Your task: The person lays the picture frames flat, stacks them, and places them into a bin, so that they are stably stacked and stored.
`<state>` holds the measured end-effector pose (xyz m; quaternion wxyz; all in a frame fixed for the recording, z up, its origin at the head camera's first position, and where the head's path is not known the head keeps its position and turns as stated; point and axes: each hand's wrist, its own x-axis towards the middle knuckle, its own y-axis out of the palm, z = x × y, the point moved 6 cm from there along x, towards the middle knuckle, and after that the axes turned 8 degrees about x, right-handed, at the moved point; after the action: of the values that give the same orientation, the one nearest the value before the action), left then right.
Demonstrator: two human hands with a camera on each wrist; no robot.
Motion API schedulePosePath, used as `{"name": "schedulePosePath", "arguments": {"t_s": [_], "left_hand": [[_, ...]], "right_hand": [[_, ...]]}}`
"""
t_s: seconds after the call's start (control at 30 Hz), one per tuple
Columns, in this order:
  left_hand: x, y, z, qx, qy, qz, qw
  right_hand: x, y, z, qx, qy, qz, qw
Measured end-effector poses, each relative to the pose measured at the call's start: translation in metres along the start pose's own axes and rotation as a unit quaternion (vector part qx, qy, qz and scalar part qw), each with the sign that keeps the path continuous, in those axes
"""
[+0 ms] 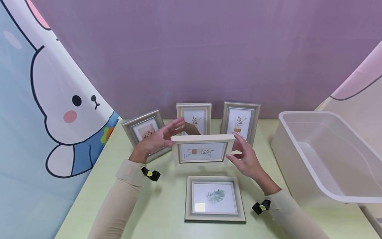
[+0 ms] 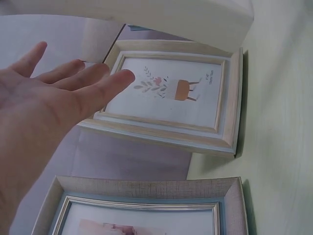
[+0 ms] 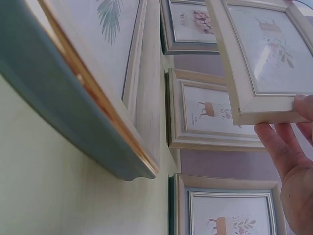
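Note:
A cream picture frame (image 1: 203,138) with a drawing of a plant on a stool, turned sideways, is held up above the table. My right hand (image 1: 246,157) grips its right end; in the right wrist view the thumb lies on the front and the fingers (image 3: 276,147) behind. At the other end is my left hand (image 1: 159,137), its fingers stretched out and the thumb right at the frame's edge. The left wrist view shows these fingers (image 2: 105,90) extended, with nothing between them. A brown flap (image 1: 191,128) sticks up behind the held frame.
Behind stand three frames: a tilted left one (image 1: 143,121), a middle one (image 1: 194,105) and a right one (image 1: 255,114). A frame with a green leaf print (image 1: 213,196) lies on the table (image 1: 161,212) in front. On the right is a white plastic bin (image 1: 295,166).

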<state>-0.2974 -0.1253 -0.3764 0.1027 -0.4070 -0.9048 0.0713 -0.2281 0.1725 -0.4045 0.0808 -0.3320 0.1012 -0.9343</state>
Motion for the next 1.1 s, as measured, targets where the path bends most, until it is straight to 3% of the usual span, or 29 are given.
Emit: {"name": "schedulePosePath", "arguments": {"t_s": [0.2, 0.43, 0.63, 0.87, 1.1], "left_hand": [[-0.001, -0.001, 0.0, 0.011, -0.006, -0.015, 0.9998], [-0.005, -0.003, 0.0, 0.019, -0.006, -0.039, 0.999], [-0.01, -0.004, -0.003, 0.035, -0.015, -0.086, 0.9956], [-0.016, -0.005, -0.005, 0.1, -0.072, -0.176, 0.9767], [-0.019, -0.001, -0.006, 0.123, -0.098, -0.222, 0.9624]], "right_hand": [[-0.003, -0.002, -0.018, -0.001, 0.011, 0.0, 0.9999], [-0.004, -0.004, -0.02, 0.005, 0.013, 0.004, 0.9999], [-0.004, -0.005, -0.021, 0.006, 0.013, 0.0, 0.9999], [-0.006, -0.007, -0.022, 0.007, 0.013, -0.005, 0.9999], [-0.007, -0.008, -0.023, 0.002, 0.017, -0.003, 0.9998]]}}
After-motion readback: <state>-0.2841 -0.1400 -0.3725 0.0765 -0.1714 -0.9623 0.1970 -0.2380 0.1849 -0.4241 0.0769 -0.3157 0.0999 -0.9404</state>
